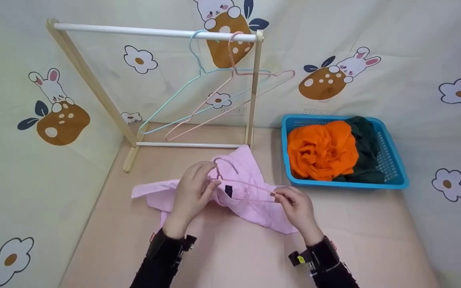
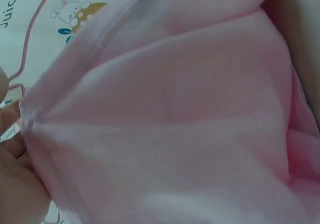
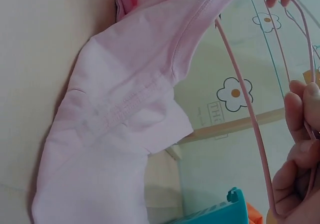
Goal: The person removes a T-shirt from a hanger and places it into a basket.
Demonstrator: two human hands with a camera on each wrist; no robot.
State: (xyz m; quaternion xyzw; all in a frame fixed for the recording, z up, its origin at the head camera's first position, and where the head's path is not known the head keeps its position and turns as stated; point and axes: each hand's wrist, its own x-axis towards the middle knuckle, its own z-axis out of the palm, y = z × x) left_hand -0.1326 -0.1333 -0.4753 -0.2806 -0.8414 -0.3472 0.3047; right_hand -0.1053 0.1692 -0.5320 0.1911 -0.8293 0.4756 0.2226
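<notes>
A pink shirt (image 1: 250, 164) lies spread over the table, with a dark label (image 1: 229, 191) showing inside its neck. My left hand (image 1: 192, 192) pinches the shirt's neckline beside the hook (image 1: 230, 161) of a pink hanger (image 3: 249, 104). In the left wrist view, cloth is drawn up to the fingers (image 2: 15, 146) at the left edge. My right hand (image 1: 298, 210) holds the hanger's right end between thumb and fingers. That end sticks out to the right over the shirt, while the opposite end is hidden by the left hand and cloth.
Behind the shirt stands a wooden rack with a white top rail (image 1: 134, 31). A light blue hanger (image 1: 170, 99) and another pink hanger (image 1: 210, 93) hang from it. At right, a blue basket (image 1: 344, 185) holds orange cloth (image 1: 322, 150) and dark green cloth (image 1: 368, 150).
</notes>
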